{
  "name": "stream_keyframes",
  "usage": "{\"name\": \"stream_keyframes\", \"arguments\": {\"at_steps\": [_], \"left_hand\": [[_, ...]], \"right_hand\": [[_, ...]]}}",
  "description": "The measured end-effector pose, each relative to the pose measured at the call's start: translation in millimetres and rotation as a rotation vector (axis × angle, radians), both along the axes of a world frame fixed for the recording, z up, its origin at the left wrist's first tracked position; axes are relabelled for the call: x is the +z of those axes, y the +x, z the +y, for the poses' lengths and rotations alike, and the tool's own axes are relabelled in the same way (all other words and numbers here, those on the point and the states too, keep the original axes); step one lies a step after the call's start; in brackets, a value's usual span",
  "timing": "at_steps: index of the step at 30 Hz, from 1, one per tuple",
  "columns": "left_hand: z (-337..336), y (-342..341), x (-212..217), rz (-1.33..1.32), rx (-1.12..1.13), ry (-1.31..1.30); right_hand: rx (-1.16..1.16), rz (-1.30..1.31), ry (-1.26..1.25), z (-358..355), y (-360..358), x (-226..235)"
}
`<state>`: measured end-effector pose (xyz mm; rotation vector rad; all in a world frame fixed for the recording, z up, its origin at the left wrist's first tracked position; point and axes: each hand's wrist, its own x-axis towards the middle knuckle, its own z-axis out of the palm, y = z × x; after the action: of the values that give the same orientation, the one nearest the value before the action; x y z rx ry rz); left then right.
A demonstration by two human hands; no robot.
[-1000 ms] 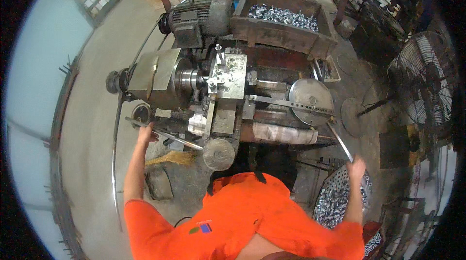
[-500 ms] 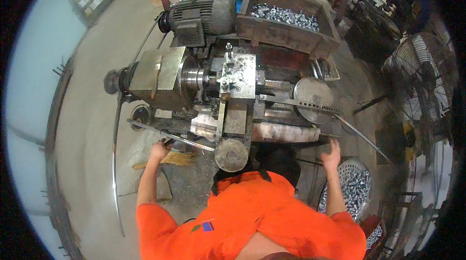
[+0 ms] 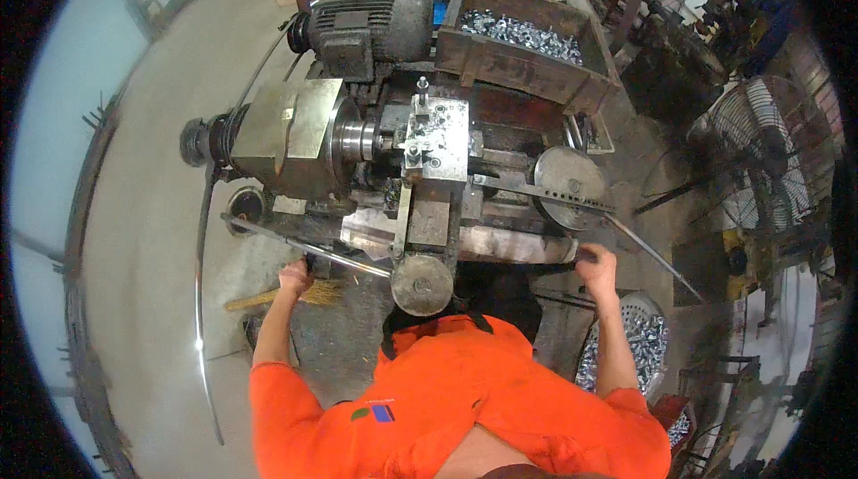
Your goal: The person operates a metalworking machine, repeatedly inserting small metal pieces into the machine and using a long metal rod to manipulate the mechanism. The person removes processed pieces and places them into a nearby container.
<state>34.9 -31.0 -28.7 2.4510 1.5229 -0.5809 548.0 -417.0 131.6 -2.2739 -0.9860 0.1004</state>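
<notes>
A small lathe [image 3: 429, 224] stands before me, with a round chuck [image 3: 360, 140] and a steel tool block [image 3: 440, 144]. My left hand [image 3: 295, 278] is closed at its front left, below a long steel lever [image 3: 308, 247]; what the fingers hold is hidden. At the front right, my right hand [image 3: 597, 266] curls its fingers over the end of a dark bar beside the pale front rail [image 3: 509, 245]. Between my hands sits a round metal disc [image 3: 421, 285]. A larger disc [image 3: 569, 177] lies behind the right hand, crossed by a perforated flat bar [image 3: 545, 189].
Behind the lathe are a motor [image 3: 380, 28] and a wooden crate [image 3: 527, 68] of shiny metal parts. A perforated basket [image 3: 643, 305] of similar parts stands by my right forearm. A broom [image 3: 313, 291] lies at left, a fan [image 3: 760, 153] stands far right.
My right hand has moved left and inward to the lathe's front edge, its spread fingers now curled over the bar. My left hand stays at the front left. The view has shifted slightly.
</notes>
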Motion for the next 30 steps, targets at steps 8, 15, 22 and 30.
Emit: {"name": "stream_keyframes", "arguments": {"at_steps": [8, 15, 22, 30], "left_hand": [[3.6, -26.5, 17.5, -0.258, 0.255, -0.137], [-23.9, -96.2, 205.7, -0.712, 0.361, 0.596], [-60.0, -174.5, 188.6, -0.295, 0.663, 0.626], [12.9, -224.6, 173.1, 0.007, 0.794, 0.602]], "right_hand": [[0.458, -0.086, 0.225, 175.3, -44.0, 108.9], [0.816, -0.28, 0.229, 329.5, -131.3, 101.0], [0.722, -0.257, -0.09, 362.5, -157.1, 90.2], [0.733, -0.213, -0.153, 358.4, -153.6, 96.7]]}}
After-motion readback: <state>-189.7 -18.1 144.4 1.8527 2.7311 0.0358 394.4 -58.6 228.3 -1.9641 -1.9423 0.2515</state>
